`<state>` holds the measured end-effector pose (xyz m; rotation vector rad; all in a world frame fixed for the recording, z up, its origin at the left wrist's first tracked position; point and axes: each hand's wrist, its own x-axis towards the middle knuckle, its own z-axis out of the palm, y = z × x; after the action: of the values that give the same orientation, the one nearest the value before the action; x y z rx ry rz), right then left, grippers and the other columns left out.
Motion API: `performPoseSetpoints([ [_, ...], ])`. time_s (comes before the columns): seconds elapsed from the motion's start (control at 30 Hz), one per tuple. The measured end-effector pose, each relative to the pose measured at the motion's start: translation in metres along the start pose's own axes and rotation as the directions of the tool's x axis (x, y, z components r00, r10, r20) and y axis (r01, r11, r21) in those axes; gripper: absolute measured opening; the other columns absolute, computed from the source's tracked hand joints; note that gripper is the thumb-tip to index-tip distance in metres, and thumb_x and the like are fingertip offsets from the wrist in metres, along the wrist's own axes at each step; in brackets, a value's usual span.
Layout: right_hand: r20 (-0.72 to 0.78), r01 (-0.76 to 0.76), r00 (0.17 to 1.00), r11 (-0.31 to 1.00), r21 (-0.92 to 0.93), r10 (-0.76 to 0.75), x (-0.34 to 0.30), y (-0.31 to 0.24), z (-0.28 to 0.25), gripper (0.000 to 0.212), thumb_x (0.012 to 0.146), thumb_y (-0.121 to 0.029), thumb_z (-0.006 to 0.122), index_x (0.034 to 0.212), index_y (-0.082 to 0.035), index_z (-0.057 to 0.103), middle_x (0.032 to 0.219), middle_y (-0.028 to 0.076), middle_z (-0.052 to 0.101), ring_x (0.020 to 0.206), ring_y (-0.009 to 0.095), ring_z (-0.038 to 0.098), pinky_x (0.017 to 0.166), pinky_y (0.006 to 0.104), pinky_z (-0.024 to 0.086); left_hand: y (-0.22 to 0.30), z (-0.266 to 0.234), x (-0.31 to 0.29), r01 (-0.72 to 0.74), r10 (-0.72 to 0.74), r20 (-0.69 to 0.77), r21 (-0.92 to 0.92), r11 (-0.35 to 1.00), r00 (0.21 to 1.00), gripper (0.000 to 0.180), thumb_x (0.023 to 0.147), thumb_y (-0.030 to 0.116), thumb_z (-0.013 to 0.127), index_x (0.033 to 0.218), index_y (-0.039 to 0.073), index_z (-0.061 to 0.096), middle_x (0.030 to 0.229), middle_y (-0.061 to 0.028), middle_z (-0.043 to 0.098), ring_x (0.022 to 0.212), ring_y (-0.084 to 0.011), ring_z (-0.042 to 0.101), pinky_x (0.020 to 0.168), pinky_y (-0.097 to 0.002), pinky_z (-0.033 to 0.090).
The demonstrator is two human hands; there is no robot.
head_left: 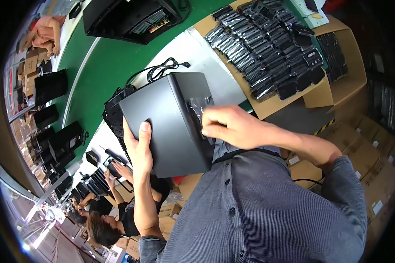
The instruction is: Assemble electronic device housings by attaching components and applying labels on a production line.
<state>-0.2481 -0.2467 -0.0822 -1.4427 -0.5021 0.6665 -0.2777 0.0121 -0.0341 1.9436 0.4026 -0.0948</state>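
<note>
A dark grey box-shaped casing [160,125] is tilted in front of me, its broad smooth face turned up. My left hand [139,147] grips its left edge, thumb on the face and fingers along the side. At the right side of the casing, my right hand [230,126] is closed, slightly blurred, with its fingers at a piece of crinkled clear plastic [198,106]. The pinch itself is partly hidden. Behind the casing lies a coiled black power cord [162,69] with a plug. A black slotted part [113,111] shows beyond its left edge.
A cardboard tray [260,112] carries rows of black plastic-wrapped devices on the right, beside an open carton [353,65]. A green conveyor belt [102,65] curves past with a large black unit [129,19] on it. Co-workers sit at left; stacked cartons [360,149] stand right.
</note>
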Motion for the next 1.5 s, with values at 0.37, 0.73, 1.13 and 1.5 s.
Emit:
performPoseSetpoints([
  [0.37,0.161,-0.082,0.986,0.963,0.258,0.041,0.008,0.020,-0.003,0.023,0.098,-0.018,0.065,0.085,-0.001,0.055,0.077,0.002,0.060,0.071,0.009,0.053,0.065,0.0305,0.045,0.002,-0.005,0.003,-0.041,0.040,0.010,0.025,0.999,0.999,0.065,0.095,0.033,0.069,0.144,-0.002,0.043,0.127,-0.0155,0.059,0.115,-0.0223,0.056,0.103,-0.0347,0.042],
  [0.73,-0.684,0.075,0.670,0.891,0.448,0.288,0.002,0.075,0.024,0.069,0.106,-0.056,0.034,0.159,-0.013,0.025,0.157,0.014,0.036,0.141,0.026,0.037,0.115,0.0397,0.028,0.007,-0.005,-0.001,0.089,-0.042,0.215,-0.214,0.973,0.976,0.020,0.095,0.015,0.069,0.100,-0.004,0.066,0.085,-0.0061,0.071,0.072,-0.0107,0.065,0.066,-0.0255,0.052],
  [1.13,-0.504,0.390,0.859,0.517,0.762,0.094,0.004,-0.039,0.030,0.085,0.101,-0.070,0.019,0.155,-0.005,0.030,0.155,0.016,0.039,0.143,0.030,0.038,0.120,0.0418,0.027,0.119,-0.024,-0.004,-0.388,0.373,0.156,0.073,0.919,0.914,0.045,0.081,0.033,0.083,0.067,0.004,0.052,0.056,0.0015,0.040,0.053,-0.0059,0.038,0.046,-0.0293,0.031],
  [1.5,-0.535,0.165,0.843,0.972,0.165,-0.053,0.113,0.036,-0.021,0.042,0.109,-0.031,0.039,0.129,0.000,0.058,0.132,0.013,0.061,0.126,0.021,0.053,0.106,0.0375,0.041,0.198,-0.193,0.021,-0.366,0.386,-0.316,0.125,0.922,0.866,0.026,0.096,0.026,0.067,0.088,0.003,0.059,0.069,0.0111,0.045,0.061,0.0020,0.031,0.055,-0.0177,0.025],
])
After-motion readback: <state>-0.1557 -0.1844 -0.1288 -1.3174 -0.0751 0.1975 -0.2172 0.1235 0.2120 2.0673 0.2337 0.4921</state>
